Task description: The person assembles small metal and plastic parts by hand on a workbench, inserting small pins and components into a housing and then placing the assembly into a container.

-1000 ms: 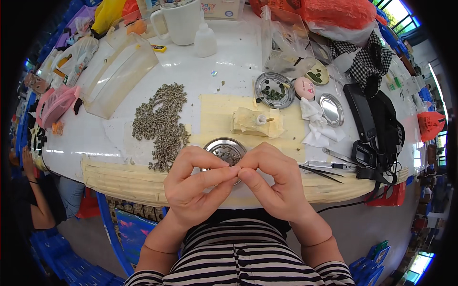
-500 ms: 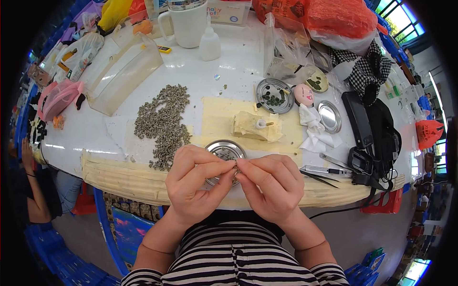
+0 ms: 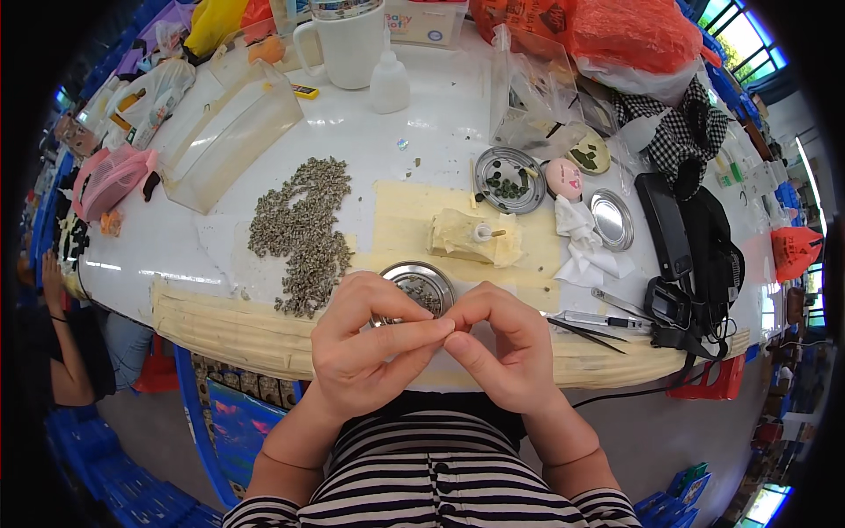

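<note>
My left hand point(image 3: 374, 343) and my right hand point(image 3: 502, 348) meet at their fingertips over the near edge of the table. Both are pinched closed, and whatever sits between the fingers is too small or hidden to make out. Just beyond them is a round metal dish point(image 3: 421, 267) with small grey pieces in it, partly covered by my left hand. To the left spreads a pile of small grey-brown metallic pieces point(image 3: 304, 224). A block wrapped in cream tape point(image 3: 458, 239), with a small white tip and a stick on top, stands beyond the dish.
At right lie tweezers point(image 3: 585, 333), a craft knife point(image 3: 598, 319), a metal lid point(image 3: 611, 220), white tissue point(image 3: 576, 238) and a black bag point(image 3: 678, 238). Farther back are a dish of dark green pieces point(image 3: 509, 204), a white squeeze bottle point(image 3: 388, 84), a white mug point(image 3: 348, 53) and a clear plastic tray point(image 3: 233, 145).
My fingertips have shifted slightly toward me and to the right. The right fingers are more curled, and the small piece seen between the fingertips earlier is now hidden.
</note>
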### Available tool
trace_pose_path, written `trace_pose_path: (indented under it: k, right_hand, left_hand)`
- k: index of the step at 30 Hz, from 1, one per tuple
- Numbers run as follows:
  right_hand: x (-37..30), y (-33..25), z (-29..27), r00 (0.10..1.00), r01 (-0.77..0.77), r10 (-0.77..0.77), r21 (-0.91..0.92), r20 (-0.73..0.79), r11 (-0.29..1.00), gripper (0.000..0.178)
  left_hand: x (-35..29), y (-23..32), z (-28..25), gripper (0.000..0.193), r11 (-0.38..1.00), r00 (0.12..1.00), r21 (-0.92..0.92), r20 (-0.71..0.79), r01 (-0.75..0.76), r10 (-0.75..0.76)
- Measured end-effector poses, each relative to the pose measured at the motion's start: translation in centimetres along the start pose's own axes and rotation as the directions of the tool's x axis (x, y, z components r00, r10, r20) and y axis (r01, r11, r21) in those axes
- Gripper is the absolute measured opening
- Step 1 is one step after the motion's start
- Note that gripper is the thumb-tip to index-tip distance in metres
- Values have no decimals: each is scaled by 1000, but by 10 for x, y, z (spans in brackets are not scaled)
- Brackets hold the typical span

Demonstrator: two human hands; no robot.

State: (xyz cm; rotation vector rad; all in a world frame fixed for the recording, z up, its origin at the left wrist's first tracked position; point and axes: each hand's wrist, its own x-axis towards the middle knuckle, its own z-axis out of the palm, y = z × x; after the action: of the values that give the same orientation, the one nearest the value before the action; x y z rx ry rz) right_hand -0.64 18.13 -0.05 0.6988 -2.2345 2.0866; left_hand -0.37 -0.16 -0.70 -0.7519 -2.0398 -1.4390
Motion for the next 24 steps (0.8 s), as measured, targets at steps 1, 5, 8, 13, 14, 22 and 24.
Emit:
trace_pose_path:
  k: [1, 5, 8, 13, 14, 22, 24]
  right_hand:
    - [0, 0, -1, 999, -29, 29, 43, 17, 999, 11]
    - [-2, 1, -2, 997, -71, 68, 114, 27, 991, 12]
    - [-3, 1, -2, 998, -54, 57, 86, -31, 995, 13]
    - [-3, 0, 5, 957, 182, -246, -347, -150, 920, 18]
    - [-2, 0, 7, 939, 232, -307, -375, -155, 898, 19]
    - [-1, -2, 10, 920, 266, -357, -409, -164, 873, 22]
    - [-1, -2, 10, 937, 239, -313, -372, -152, 897, 19]
  left_hand:
    - [0, 0, 0, 33, 1000, 1000, -11, 8, 5, -5]
    - [-1, 0, 0, 32, 1000, 1000, -23, 14, 9, -9]
    - [0, 0, 1, 30, 1000, 1000, 7, 4, 2, -2]
    - [2, 2, 5, 27, 988, 999, 151, -36, -15, 21]
    - [2, 2, 5, 27, 988, 999, 153, -41, -12, 19]
    - [-1, 0, 4, 26, 991, 997, 130, -77, 11, 0]
    - [0, -1, 4, 27, 993, 997, 119, -71, -13, 21]
